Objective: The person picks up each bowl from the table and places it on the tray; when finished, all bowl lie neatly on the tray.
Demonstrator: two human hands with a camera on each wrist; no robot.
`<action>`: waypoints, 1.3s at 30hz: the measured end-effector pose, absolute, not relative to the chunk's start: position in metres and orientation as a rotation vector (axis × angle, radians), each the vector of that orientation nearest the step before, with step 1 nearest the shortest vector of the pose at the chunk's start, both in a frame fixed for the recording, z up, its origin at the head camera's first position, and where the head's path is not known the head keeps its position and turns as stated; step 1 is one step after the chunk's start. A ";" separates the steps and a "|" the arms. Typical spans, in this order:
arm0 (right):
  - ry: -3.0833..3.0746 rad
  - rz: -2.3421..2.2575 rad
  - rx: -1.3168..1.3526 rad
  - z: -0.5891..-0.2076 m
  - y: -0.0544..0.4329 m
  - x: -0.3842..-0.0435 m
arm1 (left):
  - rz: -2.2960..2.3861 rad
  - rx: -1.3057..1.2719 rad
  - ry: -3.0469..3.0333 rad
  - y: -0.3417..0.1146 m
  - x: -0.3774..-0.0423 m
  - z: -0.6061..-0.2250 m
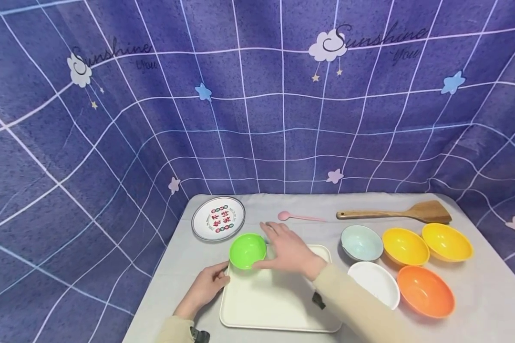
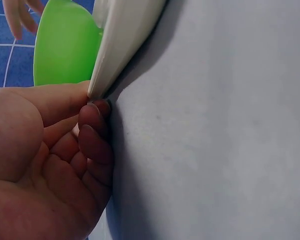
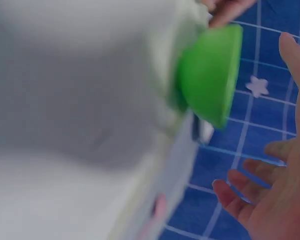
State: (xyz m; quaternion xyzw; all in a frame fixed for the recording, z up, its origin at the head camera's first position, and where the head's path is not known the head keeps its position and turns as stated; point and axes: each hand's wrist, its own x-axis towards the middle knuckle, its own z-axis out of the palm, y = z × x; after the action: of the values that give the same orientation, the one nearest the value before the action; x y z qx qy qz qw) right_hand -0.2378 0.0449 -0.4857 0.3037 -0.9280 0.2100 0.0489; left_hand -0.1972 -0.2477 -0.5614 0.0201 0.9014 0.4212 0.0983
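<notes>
A bright green bowl (image 1: pixel 247 251) sits in the far left corner of a cream rectangular tray (image 1: pixel 279 305). My left hand (image 1: pixel 207 287) pinches the tray's left edge, thumb above and curled fingers below, as the left wrist view shows (image 2: pixel 55 145). Beside the bowl, over the tray, my right hand (image 1: pixel 289 250) is spread with its thumb apart from the fingers. In the right wrist view a gap separates this hand (image 3: pixel 274 190) from the green bowl (image 3: pixel 209 75), and nothing is in its grasp.
Behind the tray lie a white printed plate (image 1: pixel 218 218) and a pink spoon (image 1: pixel 300 216). To the right are a wooden spatula (image 1: pixel 395 213), a pale blue bowl (image 1: pixel 362 243), two yellow bowls (image 1: pixel 405 246), a white bowl (image 1: pixel 374 283) and an orange bowl (image 1: pixel 426 291). A patterned blue curtain (image 1: pixel 262 119) surrounds the table.
</notes>
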 end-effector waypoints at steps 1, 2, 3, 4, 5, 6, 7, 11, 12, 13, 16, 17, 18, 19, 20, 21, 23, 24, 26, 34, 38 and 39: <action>-2.821 0.629 0.929 -0.481 0.055 -0.238 | 1.247 0.060 2.667 -0.248 -0.197 -0.561; -2.807 0.617 0.928 -0.476 0.066 -0.238 | 1.249 0.064 2.665 -0.247 -0.197 -0.561; -2.790 0.616 0.923 -0.472 0.078 -0.238 | 1.253 0.070 2.663 -0.247 -0.197 -0.561; -2.763 0.610 0.917 -0.469 0.091 -0.239 | 1.251 0.080 2.664 -0.247 -0.197 -0.561; -2.742 0.604 0.904 -0.466 0.104 -0.239 | 1.252 0.085 2.662 -0.247 -0.196 -0.560; -2.722 0.608 0.887 -0.462 0.118 -0.239 | 1.250 0.081 2.663 -0.247 -0.197 -0.560; -2.707 0.607 0.865 -0.459 0.133 -0.239 | 1.252 0.083 2.662 -0.247 -0.197 -0.560; -2.685 0.599 0.752 -0.454 0.193 -0.239 | 1.253 0.065 2.662 -0.248 -0.197 -0.560; -2.689 0.600 0.719 -0.454 0.208 -0.239 | 1.248 0.058 2.664 -0.249 -0.197 -0.560; -2.695 0.585 0.686 -0.455 0.224 -0.239 | 1.247 0.063 2.665 -0.249 -0.197 -0.561; -2.723 0.542 0.577 -0.457 0.273 -0.236 | 1.237 0.047 2.655 -0.250 -0.198 -0.562; -2.740 0.535 0.529 -0.457 0.290 -0.233 | 1.238 0.047 2.653 -0.250 -0.198 -0.562; -2.750 0.531 0.493 -0.457 0.307 -0.231 | 1.238 0.045 2.650 -0.250 -0.198 -0.563; -2.751 0.513 0.458 -0.459 0.324 -0.229 | 1.234 0.052 2.651 -0.250 -0.198 -0.562; -2.753 0.508 0.427 -0.461 0.341 -0.227 | 1.231 0.044 2.648 -0.250 -0.198 -0.562; -2.759 0.500 0.392 -0.464 0.357 -0.225 | 1.229 0.049 2.649 -0.250 -0.197 -0.562; -2.767 0.474 0.333 -0.472 0.390 -0.221 | 1.222 0.057 2.651 -0.249 -0.198 -0.561; -2.774 0.455 0.305 -0.476 0.405 -0.220 | 1.222 0.060 2.649 -0.249 -0.198 -0.561; -2.799 0.430 0.238 -0.485 0.431 -0.216 | 1.227 0.061 2.642 -0.249 -0.198 -0.560; -2.952 0.493 0.068 -0.511 0.483 -0.201 | 1.227 0.059 2.654 -0.250 -0.197 -0.559; -2.994 0.636 0.070 -0.522 0.489 -0.197 | 1.234 0.086 2.662 -0.249 -0.196 -0.558; -2.996 0.668 0.071 -0.524 0.490 -0.197 | 1.235 0.095 2.663 -0.249 -0.196 -0.559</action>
State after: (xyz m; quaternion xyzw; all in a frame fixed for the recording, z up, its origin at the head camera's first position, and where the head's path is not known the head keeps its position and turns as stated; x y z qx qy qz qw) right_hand -0.1965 0.4899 -0.5241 0.0232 -0.9751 0.2175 0.0356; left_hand -0.1961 -0.2490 -0.5586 0.0322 0.9019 0.4183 0.1022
